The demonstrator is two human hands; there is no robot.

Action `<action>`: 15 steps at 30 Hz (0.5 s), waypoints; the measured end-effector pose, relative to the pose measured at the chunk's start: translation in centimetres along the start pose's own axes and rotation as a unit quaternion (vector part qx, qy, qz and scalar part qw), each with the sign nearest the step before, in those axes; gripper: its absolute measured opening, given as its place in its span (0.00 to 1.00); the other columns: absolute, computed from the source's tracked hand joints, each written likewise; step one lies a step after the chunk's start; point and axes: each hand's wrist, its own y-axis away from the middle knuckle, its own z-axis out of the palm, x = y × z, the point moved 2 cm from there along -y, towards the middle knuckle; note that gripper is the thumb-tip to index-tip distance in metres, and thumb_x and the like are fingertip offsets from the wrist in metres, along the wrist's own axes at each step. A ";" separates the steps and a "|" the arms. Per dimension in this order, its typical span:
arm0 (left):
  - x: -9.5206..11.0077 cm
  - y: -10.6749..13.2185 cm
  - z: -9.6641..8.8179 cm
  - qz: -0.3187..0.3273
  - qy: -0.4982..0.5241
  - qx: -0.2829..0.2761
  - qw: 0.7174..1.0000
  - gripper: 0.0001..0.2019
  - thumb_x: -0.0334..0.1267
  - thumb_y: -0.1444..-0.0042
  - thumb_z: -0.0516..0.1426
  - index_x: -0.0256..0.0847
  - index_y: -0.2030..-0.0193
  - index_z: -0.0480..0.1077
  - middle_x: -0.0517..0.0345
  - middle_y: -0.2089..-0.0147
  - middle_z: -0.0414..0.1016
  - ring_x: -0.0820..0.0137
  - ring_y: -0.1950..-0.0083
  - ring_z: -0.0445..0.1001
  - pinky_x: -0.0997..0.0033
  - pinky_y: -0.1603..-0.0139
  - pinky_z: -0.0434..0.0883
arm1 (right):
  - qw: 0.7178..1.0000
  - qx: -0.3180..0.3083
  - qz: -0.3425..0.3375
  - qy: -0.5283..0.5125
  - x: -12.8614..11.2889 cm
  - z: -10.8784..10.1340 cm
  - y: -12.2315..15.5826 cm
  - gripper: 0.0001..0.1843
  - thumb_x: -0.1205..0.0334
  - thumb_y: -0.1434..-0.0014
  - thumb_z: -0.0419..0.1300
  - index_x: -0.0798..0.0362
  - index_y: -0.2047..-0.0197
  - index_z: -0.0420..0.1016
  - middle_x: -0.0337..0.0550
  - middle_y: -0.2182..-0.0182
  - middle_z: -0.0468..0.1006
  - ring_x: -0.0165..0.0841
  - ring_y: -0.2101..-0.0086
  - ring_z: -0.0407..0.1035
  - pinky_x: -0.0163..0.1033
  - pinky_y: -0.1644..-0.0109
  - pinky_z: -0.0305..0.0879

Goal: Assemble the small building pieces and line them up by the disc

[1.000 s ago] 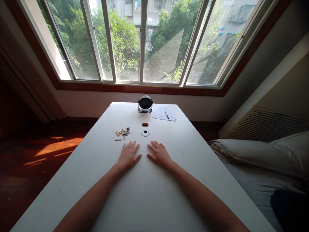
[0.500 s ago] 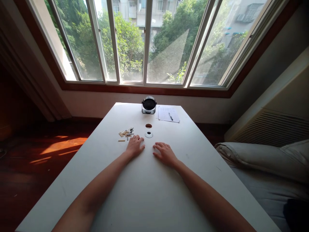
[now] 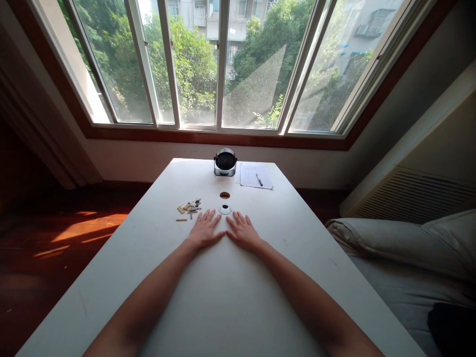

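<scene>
Palm down on the white table (image 3: 223,302), my left hand (image 3: 204,230) has its fingers spread and holds nothing. My right hand (image 3: 243,231) lies flat beside it in the same way, also holding nothing. The two thumb tips meet or nearly meet between them. Just past the left fingertips is a loose pile of small tan, grey and black pieces (image 3: 190,207), which look like building-block parts. One tan strip (image 3: 181,220) lies apart, at the pile's near left. A round whitish ring-shaped cover (image 3: 225,210) with a dark centre sits just beyond both hands.
An oval hole (image 3: 224,195) opens in the tabletop behind the ring. Farther back stand a round black device on a stand (image 3: 225,161) and, to its right, paper sheets (image 3: 249,177) with a pen (image 3: 259,179). A window (image 3: 193,74) spans the wall; bedding (image 3: 401,243) is at right.
Both hands have flattened and spread their fingers. They have come closer together, thumbs now at or near touching. The view has shifted slightly; the pile and other table items look unmoved.
</scene>
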 end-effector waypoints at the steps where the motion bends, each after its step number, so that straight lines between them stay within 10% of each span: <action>1: 0.0 0.0 0.0 -0.003 -0.001 -0.003 1.000 0.39 0.67 0.39 0.42 0.50 0.27 0.49 0.53 0.23 0.40 0.54 0.23 0.35 0.46 0.26 0.35 | 1.000 -0.001 -0.006 0.003 0.0 0.1 0.0 0.39 0.35 0.33 0.38 0.48 0.26 0.47 0.50 0.27 0.37 0.48 0.29 0.32 0.58 0.29 0.28; 15: -0.7 0.2 -0.7 0.036 -0.001 -0.045 0.998 0.38 0.66 0.38 0.41 0.52 0.25 0.46 0.56 0.22 0.36 0.54 0.23 0.33 0.46 0.26 0.36 | 1.000 0.015 -0.023 -0.002 0.2 -0.1 0.6 0.38 0.36 0.32 0.40 0.45 0.27 0.49 0.48 0.27 0.41 0.44 0.29 0.35 0.55 0.29 0.29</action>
